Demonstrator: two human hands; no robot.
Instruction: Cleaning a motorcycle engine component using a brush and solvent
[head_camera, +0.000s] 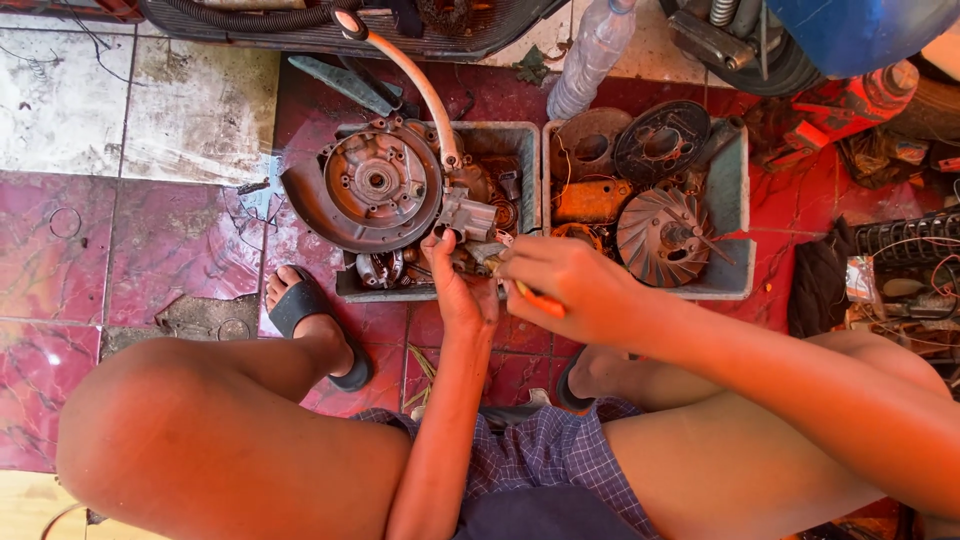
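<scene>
My left hand (458, 285) grips the lower part of a small grey metal carburettor-like part (466, 215) held over the left grey tray (525, 135). A curved pale hose (420, 85) rises from that part. My right hand (565, 285) is closed around an orange-handled screwdriver (540, 303), its tip pointing at the metal part by my left fingers. A round rusty engine cover (372, 188) leans in the same tray, just left of my left hand.
A second grey tray (738, 180) to the right holds a finned fan wheel (660, 235), a dark round plate (660, 140) and an orange piece. A clear plastic bottle (590, 55) stands behind. My knees and sandalled feet frame the red tiled floor; wires and clutter lie at right.
</scene>
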